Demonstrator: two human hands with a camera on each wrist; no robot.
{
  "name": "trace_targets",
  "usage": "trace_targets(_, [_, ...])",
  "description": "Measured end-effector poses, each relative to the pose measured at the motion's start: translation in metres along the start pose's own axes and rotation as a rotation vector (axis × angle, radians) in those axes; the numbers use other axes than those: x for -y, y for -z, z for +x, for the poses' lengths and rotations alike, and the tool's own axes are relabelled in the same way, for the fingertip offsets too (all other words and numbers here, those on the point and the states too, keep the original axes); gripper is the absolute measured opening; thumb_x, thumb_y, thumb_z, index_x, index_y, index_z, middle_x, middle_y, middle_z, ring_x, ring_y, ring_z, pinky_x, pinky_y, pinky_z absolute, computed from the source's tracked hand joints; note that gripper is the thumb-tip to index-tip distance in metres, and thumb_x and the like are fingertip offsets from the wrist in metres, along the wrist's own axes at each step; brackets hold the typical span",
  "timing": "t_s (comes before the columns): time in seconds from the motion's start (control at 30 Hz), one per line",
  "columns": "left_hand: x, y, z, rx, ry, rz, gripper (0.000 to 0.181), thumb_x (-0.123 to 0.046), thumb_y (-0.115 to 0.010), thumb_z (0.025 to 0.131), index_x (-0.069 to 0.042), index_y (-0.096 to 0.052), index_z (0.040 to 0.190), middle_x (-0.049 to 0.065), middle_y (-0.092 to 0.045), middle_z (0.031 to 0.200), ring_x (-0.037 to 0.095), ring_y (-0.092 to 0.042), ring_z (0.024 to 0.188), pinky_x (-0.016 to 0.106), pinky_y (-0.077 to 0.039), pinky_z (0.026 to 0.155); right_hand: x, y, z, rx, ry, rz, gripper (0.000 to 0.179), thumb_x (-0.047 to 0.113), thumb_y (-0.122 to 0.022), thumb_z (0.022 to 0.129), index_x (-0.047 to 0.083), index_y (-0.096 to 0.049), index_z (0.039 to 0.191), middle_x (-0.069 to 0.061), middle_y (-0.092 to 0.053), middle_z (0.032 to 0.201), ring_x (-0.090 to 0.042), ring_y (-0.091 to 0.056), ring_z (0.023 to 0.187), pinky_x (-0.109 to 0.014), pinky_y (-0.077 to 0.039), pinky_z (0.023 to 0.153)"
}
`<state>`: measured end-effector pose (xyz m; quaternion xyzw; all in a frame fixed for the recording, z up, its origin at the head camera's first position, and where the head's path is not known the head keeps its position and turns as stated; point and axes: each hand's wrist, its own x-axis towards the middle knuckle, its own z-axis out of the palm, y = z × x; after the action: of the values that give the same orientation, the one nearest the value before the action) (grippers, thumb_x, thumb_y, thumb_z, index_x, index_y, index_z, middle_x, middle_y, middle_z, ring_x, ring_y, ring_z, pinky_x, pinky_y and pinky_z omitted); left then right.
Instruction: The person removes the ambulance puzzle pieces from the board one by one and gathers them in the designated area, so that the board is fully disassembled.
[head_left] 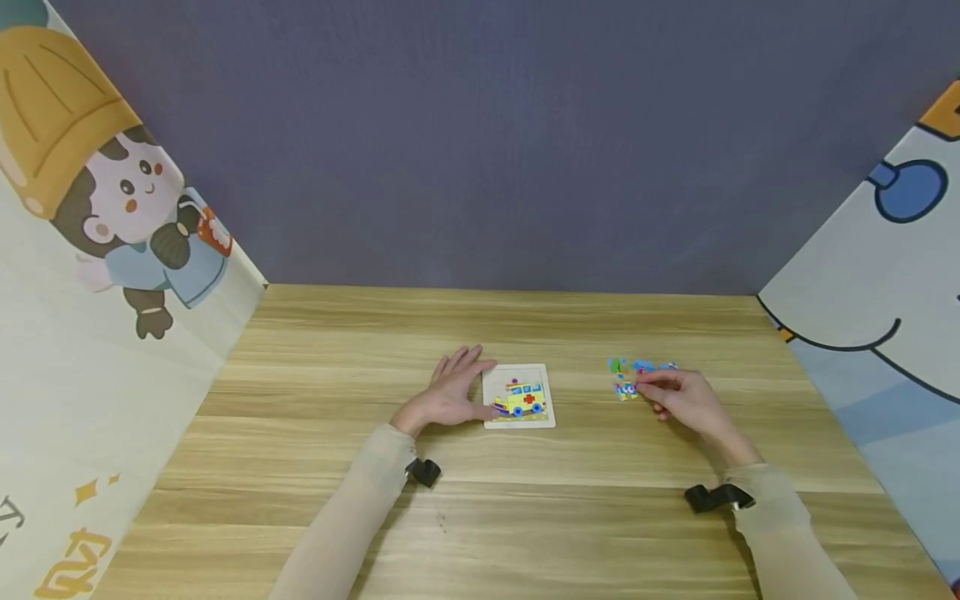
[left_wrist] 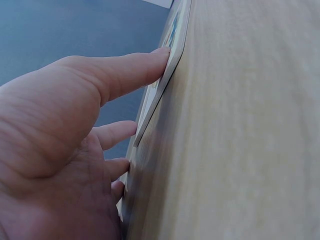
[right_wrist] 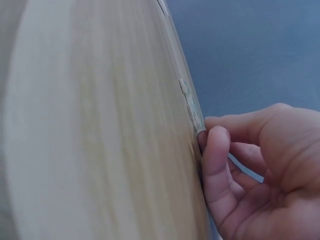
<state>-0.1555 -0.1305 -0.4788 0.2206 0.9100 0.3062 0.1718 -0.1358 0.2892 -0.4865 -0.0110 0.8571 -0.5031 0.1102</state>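
On the wood-grained tabletop (head_left: 585, 517), the ambulance picture board (head_left: 520, 424) is touched at its left side by the widely spread left hand (head_left: 448, 394) — while a colourful piece (head_left: 626, 390), to the board's right, is pinched at its edge by the right hand (head_left: 684, 402) — near other loose pieces (head_left: 617, 366).

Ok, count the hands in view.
2: the left hand touches the left side of the board; the right hand, further right, pinches a puzzle piece.
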Motion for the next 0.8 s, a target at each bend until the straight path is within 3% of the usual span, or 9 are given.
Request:
trace_targets(0.3, [0.0006, 0.0007, -0.0001, 0.000, -0.008, 0.002, 0.091, -0.041, -0.081, 0.090, -0.014, -0.039, 0.165, 0.016, -0.011, 0.180, 0.036, -0.001, 0.168, 0.059, 0.006, 0.135, -0.0001, -0.0003, -0.0023, 0.011, -0.015, -0.146, 0.042, 0.028, -0.075, 0.101, 0.000, -0.071, 0.132, -0.009, -0.068, 0.105, -0.009, -0.056, 0.068, -0.026, -0.052, 0.054])
trace_targets(0.57, [0.0022, -0.0003, 0.0006, 0.012, -0.007, 0.001, 0.091, -0.042, -0.080, 0.091, -0.015, -0.037, 0.166, 0.015, -0.008, 0.181, 0.035, 0.002, 0.168, 0.058, 0.009, 0.135, -0.0020, -0.0031, -0.0004, -0.021, 0.006, -0.177, 0.038, 0.026, -0.076, 0.100, 0.000, -0.073, 0.128, -0.007, -0.065, 0.097, -0.008, -0.055, 0.066, -0.027, -0.053, 0.052])
trace_targets(0.8, [-0.0001, 0.0011, -0.0001, 0.007, -0.009, -0.001, 0.090, -0.042, -0.081, 0.091, -0.014, -0.038, 0.165, 0.015, -0.009, 0.180, 0.035, 0.001, 0.168, 0.059, 0.008, 0.135, -0.0025, -0.0009, 0.0006, -0.018, -0.001, -0.177, 0.039, 0.028, -0.076, 0.100, 0.001, -0.073, 0.128, -0.008, -0.065, 0.100, -0.009, -0.057, 0.070, -0.027, -0.054, 0.054])
